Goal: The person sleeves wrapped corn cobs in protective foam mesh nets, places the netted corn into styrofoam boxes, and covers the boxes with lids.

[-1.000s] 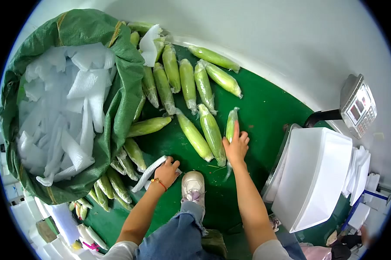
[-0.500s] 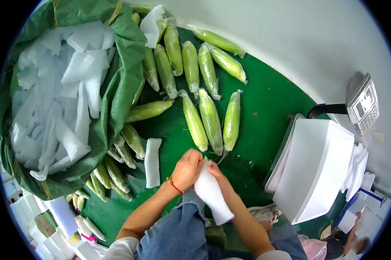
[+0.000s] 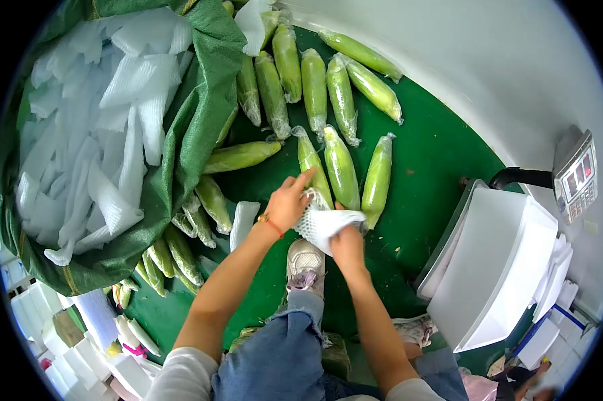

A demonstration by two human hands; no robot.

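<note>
Where the left side of the green floor begins, a green sack stands open, filled with white foam pieces. Wrapped corn cobs lie along its near edge, and a further group of cobs extends from its far side towards the floor's far edge, at the wall. Just right of the near cobs, a loose foam strip lies on the floor.

The left hand, a red band at its wrist, is at the left end of a white foam sleeve; whether its fingers are closed on it cannot be told. The sleeve is held low over mid-floor, at the near ends of a row of three wrapped cobs. The right hand is clamped on the sleeve's right end. The hands are near each other, not touching. A white shoe is planted just below the sleeve. At the floor's right edge are a white tub and, beyond it, a scale display
</note>
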